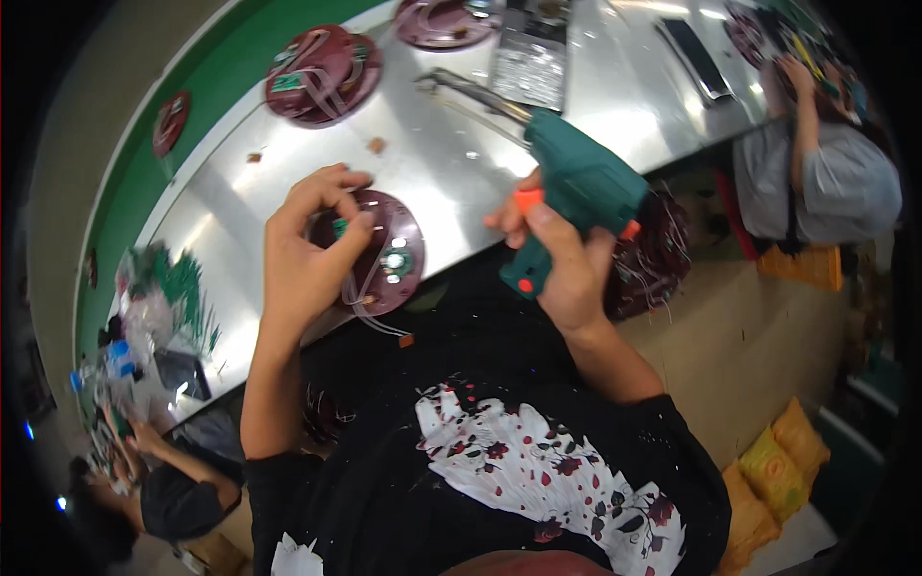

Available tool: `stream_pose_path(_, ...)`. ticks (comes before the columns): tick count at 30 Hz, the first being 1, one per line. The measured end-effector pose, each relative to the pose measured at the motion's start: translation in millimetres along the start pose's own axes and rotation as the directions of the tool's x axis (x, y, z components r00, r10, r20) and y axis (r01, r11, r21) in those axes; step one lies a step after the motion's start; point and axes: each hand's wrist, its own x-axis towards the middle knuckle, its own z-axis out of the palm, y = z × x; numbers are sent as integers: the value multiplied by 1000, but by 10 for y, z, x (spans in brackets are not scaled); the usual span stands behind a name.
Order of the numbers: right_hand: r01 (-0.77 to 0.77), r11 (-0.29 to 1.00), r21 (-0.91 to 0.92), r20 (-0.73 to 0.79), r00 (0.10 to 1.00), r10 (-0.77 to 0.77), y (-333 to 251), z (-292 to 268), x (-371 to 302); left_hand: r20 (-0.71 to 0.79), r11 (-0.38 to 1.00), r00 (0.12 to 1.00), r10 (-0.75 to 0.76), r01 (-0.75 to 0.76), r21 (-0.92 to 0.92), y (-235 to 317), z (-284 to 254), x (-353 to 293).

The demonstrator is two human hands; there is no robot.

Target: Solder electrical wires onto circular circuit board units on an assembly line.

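- The left hand [312,240] is over the near edge of the surface, a long, shiny, silver metal table [240,216], with its fingers curled toward the thumb; I cannot tell whether anything is pinched between them.
- Just under it, at the near edge, lies a round, maroon, shallow disc [408,235] carrying small green circuit boards and pale parts, partly hidden by the hand.
- Thin white wires [384,327] run from this disc past the near edge, ending in a small orange-brown piece [406,340].
- The right hand [569,259] is wrapped around the handle of a dark green, pistol-shaped tool [588,171] with an orange trigger and a long metal front; the tool is held above the near edge, its front pointing toward the far edge.
- Near the far edge sits a stack of maroon discs [305,56] with green boards and white wires; along that edge to its right is 1 more maroon disc [437,31].
- A rectangular tray [497,84] of small, shiny, silvery pieces stands to the right of that disc, and a flat, black, rectangular object [690,53] lies farther toward the right end.
- 2 small brown pieces [376,145] lie between the stack and the near edge.
- Toward the left end is a spread of thin green strips [192,298].
- A co-worker in a grey top [845,182] is at the right end; another in a black top [182,499] is at the left.
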Motion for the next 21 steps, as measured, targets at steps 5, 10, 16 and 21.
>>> stream_pose_path(5,39,998,39,-18,999,-38,-32,-55,-52,-18,752,996,-86,53,-657,207,-229,-117)
stream_pose_path(10,55,998,18,22,998,-55,-28,-37,-41,27,289,991,-132,65,-955,374,-411,-367)
stream_pose_path(16,73,997,-3,46,996,-73,-16,23,-3,26,231,991,-128,55,-971,329,-461,-433)
stream_pose_path(21,81,997,-16,45,996,-80,-35,78,7,-15,335,993,-115,25,-942,152,-457,-396)
